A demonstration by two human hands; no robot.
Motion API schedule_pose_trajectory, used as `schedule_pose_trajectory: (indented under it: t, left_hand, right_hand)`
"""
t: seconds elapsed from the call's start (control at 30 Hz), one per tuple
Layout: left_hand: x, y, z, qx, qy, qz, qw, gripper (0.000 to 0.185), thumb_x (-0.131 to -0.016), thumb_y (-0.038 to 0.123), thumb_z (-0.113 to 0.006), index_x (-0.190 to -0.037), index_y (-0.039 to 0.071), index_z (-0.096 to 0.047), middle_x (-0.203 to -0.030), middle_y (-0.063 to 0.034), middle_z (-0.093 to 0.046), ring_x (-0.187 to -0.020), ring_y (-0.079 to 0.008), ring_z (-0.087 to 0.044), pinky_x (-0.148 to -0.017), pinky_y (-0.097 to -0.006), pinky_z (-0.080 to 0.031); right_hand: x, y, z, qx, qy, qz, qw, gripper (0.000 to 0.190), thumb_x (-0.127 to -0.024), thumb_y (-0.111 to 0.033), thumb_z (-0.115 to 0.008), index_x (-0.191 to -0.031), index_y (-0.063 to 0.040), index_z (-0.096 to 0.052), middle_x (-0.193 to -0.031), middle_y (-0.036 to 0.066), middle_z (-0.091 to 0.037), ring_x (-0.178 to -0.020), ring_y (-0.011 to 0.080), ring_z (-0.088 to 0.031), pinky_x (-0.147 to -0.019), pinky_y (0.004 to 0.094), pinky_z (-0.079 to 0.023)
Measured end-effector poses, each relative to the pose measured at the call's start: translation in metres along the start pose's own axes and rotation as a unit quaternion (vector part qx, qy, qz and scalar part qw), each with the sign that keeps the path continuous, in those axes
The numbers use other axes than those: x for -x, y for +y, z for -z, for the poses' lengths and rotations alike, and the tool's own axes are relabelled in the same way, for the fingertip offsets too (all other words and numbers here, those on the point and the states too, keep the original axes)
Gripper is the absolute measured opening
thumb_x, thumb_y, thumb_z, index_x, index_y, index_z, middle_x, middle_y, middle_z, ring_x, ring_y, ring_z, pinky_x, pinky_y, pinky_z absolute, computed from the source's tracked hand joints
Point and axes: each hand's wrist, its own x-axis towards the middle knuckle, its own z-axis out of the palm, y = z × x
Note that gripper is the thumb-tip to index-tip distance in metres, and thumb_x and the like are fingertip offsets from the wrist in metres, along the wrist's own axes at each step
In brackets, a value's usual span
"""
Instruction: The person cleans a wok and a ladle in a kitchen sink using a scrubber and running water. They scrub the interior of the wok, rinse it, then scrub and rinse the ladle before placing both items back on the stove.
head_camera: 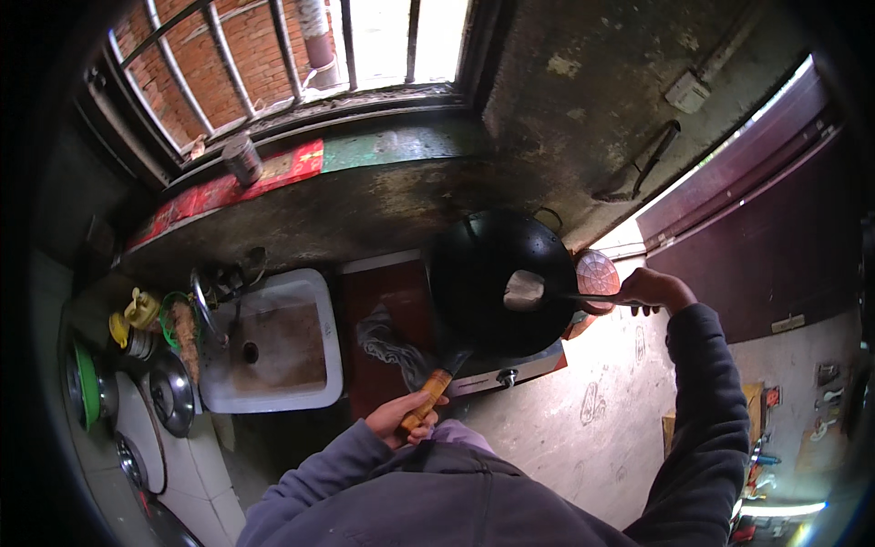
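Note:
A black wok [478,273] sits over a gas stove [478,379], and its wooden handle [432,393] points towards me. My left hand [403,418] is wrapped around that handle. With my right hand [646,292] I grip the end of a metal wok spatula [525,290], whose wide blade is over the inside of the wok. No food shows in the wok; its inside is dark. A crumpled grey cloth [393,342] lies on the red surface just left of the stove, close to the handle.
Left of the stove is a white sink [330,342] with a curved faucet [205,308]. Lids, bowls and a green strainer [164,318] crowd the left counter. Beyond the wok's right rim is a round lidded container [597,273]. A can [243,159] stands on the sill under a barred window.

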Motion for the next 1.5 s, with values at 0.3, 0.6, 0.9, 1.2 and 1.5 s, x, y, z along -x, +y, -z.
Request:
schedule_pose_trajectory:
  t: [0.3,0.6,0.9,1.2,1.5]
  left_hand:
    - [-0.004,-0.005,0.005,0.026,0.015,-0.044,0.999,0.041,-0.100,0.029,-0.051,-0.129,-0.001,-0.046,-0.087,-0.0068,-0.056,-0.058,-0.0114,-0.049,-0.050,-0.0237,-0.040]
    - [-0.004,-0.006,0.010,-0.021,-0.001,-0.067,0.998,0.037,-0.097,0.029,-0.056,-0.125,0.005,-0.048,-0.092,-0.0055,-0.057,-0.065,-0.0127,-0.053,-0.049,-0.0227,-0.044]
    - [-0.014,0.000,0.015,-0.031,-0.041,-0.036,0.998,0.039,-0.097,0.026,-0.056,-0.129,0.005,-0.045,-0.094,-0.0084,-0.057,-0.066,-0.0143,-0.053,-0.052,-0.0246,-0.044]
    - [-0.001,0.012,0.000,-0.057,0.027,-0.014,0.998,0.041,-0.099,0.025,-0.052,-0.134,0.006,-0.041,-0.097,-0.0081,-0.057,-0.070,-0.0138,-0.052,-0.056,-0.0240,-0.047]
    - [0.003,0.012,-0.014,-0.054,0.085,-0.009,0.995,0.038,-0.100,0.029,-0.050,-0.129,0.005,-0.046,-0.094,-0.0083,-0.056,-0.065,-0.0142,-0.050,-0.053,-0.0248,-0.044]
  right_hand:
    - [0.047,-0.120,-0.021,-0.084,0.179,0.367,0.909,0.022,-0.089,-0.017,-0.065,-0.101,0.001,-0.067,-0.078,0.009,-0.066,-0.072,0.0167,-0.064,-0.064,0.0300,-0.050]
    - [0.136,-0.242,-0.083,0.161,0.472,0.514,0.698,0.039,-0.085,-0.018,-0.068,-0.123,-0.008,-0.060,-0.086,0.009,-0.054,-0.077,0.0243,-0.062,-0.063,0.0339,-0.051]
    - [0.076,-0.105,-0.026,-0.131,0.168,0.345,0.914,0.025,-0.093,-0.023,-0.058,-0.080,-0.002,-0.058,-0.063,0.002,-0.053,-0.050,0.0090,-0.049,-0.048,0.0272,-0.041]
    - [0.062,0.007,-0.021,-0.049,-0.019,0.040,0.998,0.030,-0.096,-0.028,-0.057,-0.124,-0.020,-0.062,-0.085,0.005,-0.072,-0.068,0.0147,-0.070,-0.055,0.0285,-0.052]
    - [0.030,0.015,0.013,-0.036,-0.045,0.023,0.998,0.020,-0.086,-0.024,-0.061,-0.102,-0.016,-0.069,-0.074,0.003,-0.067,-0.058,0.0123,-0.062,-0.047,0.0281,-0.048]
